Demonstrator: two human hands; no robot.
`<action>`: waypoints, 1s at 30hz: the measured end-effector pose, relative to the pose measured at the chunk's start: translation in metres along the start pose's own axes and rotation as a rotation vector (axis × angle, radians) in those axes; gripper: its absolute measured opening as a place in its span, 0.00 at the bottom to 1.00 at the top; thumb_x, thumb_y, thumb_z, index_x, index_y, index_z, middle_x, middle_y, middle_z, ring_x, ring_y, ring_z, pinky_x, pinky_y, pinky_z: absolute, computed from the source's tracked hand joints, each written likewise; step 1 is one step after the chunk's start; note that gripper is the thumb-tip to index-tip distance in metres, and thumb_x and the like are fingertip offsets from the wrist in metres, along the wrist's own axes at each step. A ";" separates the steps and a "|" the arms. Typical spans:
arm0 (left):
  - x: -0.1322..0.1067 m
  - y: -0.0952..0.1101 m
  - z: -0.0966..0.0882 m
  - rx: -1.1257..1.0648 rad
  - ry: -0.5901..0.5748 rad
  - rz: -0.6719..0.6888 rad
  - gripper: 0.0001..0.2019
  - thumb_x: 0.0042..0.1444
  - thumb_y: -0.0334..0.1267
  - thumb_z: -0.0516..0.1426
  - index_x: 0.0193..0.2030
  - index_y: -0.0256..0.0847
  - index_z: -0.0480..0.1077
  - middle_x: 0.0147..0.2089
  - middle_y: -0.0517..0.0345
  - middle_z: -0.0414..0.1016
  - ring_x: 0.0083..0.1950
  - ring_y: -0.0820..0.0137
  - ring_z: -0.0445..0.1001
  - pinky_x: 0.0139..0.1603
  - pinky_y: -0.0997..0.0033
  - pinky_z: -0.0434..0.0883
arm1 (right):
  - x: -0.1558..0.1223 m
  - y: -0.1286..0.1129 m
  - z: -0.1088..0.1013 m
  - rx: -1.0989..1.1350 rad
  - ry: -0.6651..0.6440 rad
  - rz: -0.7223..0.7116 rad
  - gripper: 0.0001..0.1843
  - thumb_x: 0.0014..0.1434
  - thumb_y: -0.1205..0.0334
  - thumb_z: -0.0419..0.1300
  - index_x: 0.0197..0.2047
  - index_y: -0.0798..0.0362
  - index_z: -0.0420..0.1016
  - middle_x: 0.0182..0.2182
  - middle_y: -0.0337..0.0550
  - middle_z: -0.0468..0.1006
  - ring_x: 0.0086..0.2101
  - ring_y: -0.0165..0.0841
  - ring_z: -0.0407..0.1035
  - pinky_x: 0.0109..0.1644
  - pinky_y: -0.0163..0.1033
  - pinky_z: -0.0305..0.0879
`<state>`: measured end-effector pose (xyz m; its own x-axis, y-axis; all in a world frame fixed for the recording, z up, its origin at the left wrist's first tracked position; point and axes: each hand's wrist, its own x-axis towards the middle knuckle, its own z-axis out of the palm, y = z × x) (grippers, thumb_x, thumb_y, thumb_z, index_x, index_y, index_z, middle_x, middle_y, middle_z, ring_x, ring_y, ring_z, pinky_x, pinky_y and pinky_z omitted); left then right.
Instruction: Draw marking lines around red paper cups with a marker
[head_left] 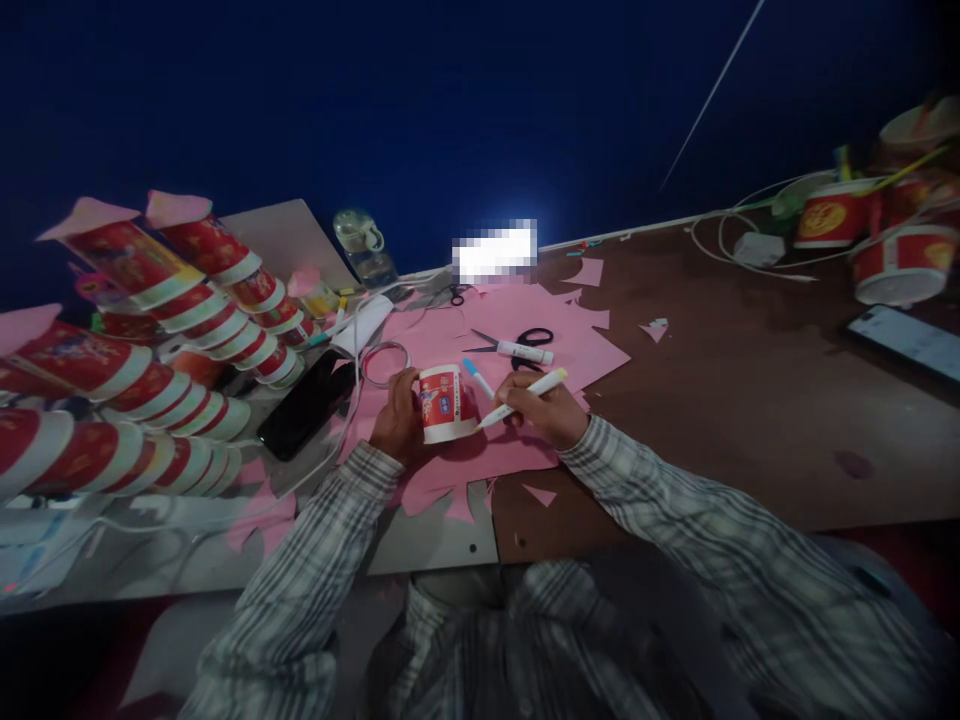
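A red and white paper cup [442,400] is gripped at its left side by my left hand [399,418]. My right hand [541,405] is closed around a white marker pen [499,414], whose tip meets the cup's white rim at the lower right. Beneath both hands lies pink paper [510,455]. Just behind the cup rests a blue-tipped marker [478,378]. Black-handled scissors [534,338] lie farther back, with a white glue stick or tube [525,352] across them. A roll of clear tape [385,364] is beside my left hand.
Stacks of red and white cups with pink cone tops [187,300] crowd the left. A black phone [307,405] and white cable [346,420] lie near my left arm. A water bottle [364,245] stands behind. More cups [904,262] and another phone [911,345] are at right.
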<state>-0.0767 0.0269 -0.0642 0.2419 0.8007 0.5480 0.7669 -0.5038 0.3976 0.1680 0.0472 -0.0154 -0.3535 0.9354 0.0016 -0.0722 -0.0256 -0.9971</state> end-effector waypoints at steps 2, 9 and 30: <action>-0.001 -0.002 -0.001 -0.073 -0.033 -0.070 0.48 0.47 0.54 0.68 0.67 0.33 0.51 0.60 0.32 0.64 0.48 0.55 0.77 0.42 0.56 0.80 | 0.003 0.000 -0.004 0.078 0.057 -0.060 0.14 0.55 0.54 0.60 0.23 0.54 0.74 0.14 0.35 0.69 0.17 0.27 0.62 0.21 0.33 0.61; -0.001 -0.012 -0.002 -0.231 -0.100 -0.068 0.51 0.46 0.60 0.66 0.70 0.43 0.45 0.58 0.35 0.68 0.41 0.56 0.81 0.36 0.51 0.81 | 0.012 0.012 -0.006 0.197 0.312 -0.237 0.23 0.60 0.39 0.60 0.42 0.51 0.77 0.26 0.39 0.77 0.31 0.33 0.76 0.41 0.42 0.76; 0.003 0.019 0.008 0.084 0.018 0.127 0.46 0.53 0.56 0.64 0.69 0.31 0.50 0.61 0.28 0.67 0.63 0.47 0.71 0.56 0.50 0.77 | -0.019 0.006 0.012 -0.496 0.082 -0.907 0.18 0.69 0.53 0.53 0.55 0.50 0.76 0.42 0.53 0.83 0.44 0.44 0.78 0.47 0.53 0.77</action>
<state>-0.0560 0.0223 -0.0609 0.3304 0.7260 0.6031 0.7780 -0.5713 0.2615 0.1635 0.0251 -0.0205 -0.2920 0.5522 0.7809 0.1189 0.8311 -0.5433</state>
